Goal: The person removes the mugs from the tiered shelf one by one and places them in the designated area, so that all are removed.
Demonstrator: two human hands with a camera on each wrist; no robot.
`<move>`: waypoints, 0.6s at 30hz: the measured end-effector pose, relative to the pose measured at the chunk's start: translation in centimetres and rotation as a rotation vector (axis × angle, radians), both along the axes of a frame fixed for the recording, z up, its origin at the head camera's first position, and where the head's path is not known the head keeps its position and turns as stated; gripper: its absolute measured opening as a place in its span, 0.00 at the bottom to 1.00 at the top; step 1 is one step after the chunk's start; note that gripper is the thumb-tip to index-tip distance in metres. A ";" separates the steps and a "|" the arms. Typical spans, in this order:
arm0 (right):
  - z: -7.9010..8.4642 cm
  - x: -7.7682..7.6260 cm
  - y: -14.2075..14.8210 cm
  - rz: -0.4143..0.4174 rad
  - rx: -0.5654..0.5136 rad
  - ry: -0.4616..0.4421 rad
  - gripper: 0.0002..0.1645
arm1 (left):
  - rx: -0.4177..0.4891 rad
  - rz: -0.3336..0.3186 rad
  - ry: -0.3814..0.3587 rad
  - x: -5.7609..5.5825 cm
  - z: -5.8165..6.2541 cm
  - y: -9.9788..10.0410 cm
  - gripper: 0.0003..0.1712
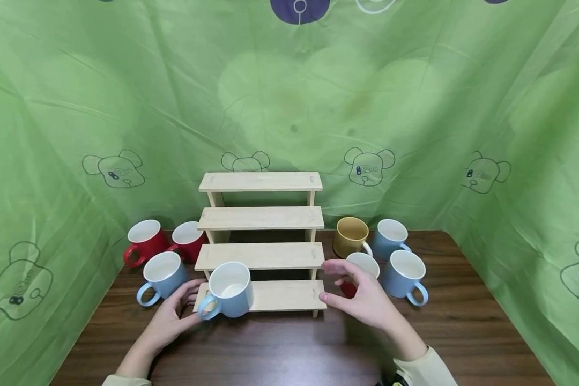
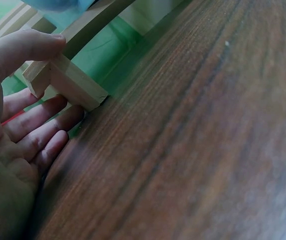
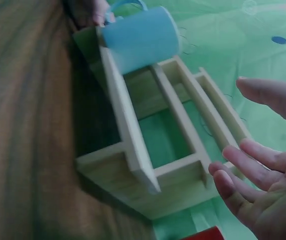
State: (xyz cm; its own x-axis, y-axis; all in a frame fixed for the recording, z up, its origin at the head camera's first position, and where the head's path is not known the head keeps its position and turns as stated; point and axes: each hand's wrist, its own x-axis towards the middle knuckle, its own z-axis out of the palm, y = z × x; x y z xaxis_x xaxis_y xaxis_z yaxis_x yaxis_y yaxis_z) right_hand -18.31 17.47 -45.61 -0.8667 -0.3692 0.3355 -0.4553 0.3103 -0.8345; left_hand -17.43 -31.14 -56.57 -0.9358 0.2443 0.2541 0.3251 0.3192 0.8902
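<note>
A wooden four-step display rack [image 1: 259,256] stands in the middle of the table. On the left part of its lowest step sits a light blue mug [image 1: 231,292], upright, handle to the front left. My left hand [image 1: 173,313] is at the left end of that step; in the left wrist view its thumb [image 2: 37,45] lies against the board and the fingers reach behind the board's corner. My right hand [image 1: 359,295] is beside the rack's right end, fingers spread and holding nothing. Behind it stands a red mug with a white inside [image 1: 364,261], partly hidden.
At the left are two red mugs [image 1: 147,241] and a light blue mug [image 1: 164,273]. To the right stand a mustard-yellow mug [image 1: 351,236] and two light blue mugs [image 1: 402,273]. Green patterned cloth [image 1: 289,107] hangs around the dark wooden table [image 1: 270,354].
</note>
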 end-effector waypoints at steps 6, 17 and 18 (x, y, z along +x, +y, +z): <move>-1.4 0.5 -0.4 -0.066 0.019 -0.044 0.32 | 0.008 -0.003 0.000 0.0 0.1 0.0 0.40; -4.4 0.5 -0.9 -0.085 0.101 -0.083 0.50 | 0.037 -0.028 0.045 0.1 0.4 0.3 0.40; -4.6 0.4 -0.9 -0.085 0.109 -0.091 0.52 | 0.036 -0.028 0.046 0.1 0.4 0.3 0.39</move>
State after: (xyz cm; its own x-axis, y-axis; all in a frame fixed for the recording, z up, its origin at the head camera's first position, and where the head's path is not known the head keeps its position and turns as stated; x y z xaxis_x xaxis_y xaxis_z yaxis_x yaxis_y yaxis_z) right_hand -17.88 16.54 -50.23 -0.9215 -0.3227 0.2161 -0.3473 0.4356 -0.8304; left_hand -17.28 -30.82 -56.16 -0.9158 0.2601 0.3061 0.3745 0.2771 0.8848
